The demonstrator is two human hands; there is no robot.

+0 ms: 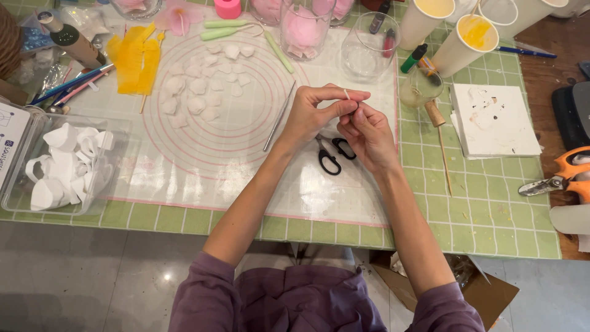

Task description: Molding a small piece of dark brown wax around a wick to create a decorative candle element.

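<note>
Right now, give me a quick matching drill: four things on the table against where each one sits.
Things:
1. scissors
2. white petals
3. clear box
4. white block

Places:
A. far left edge of the table
B. right of the hands, on the green mat
C. just below the hands
D. inside the pink rings, upper left of the hands

Pairs: 1-C, 2-D, 3-A, 4-B

A craft table: silicone mat (246, 154), scissors (329, 157), cut petals (196, 86).
</note>
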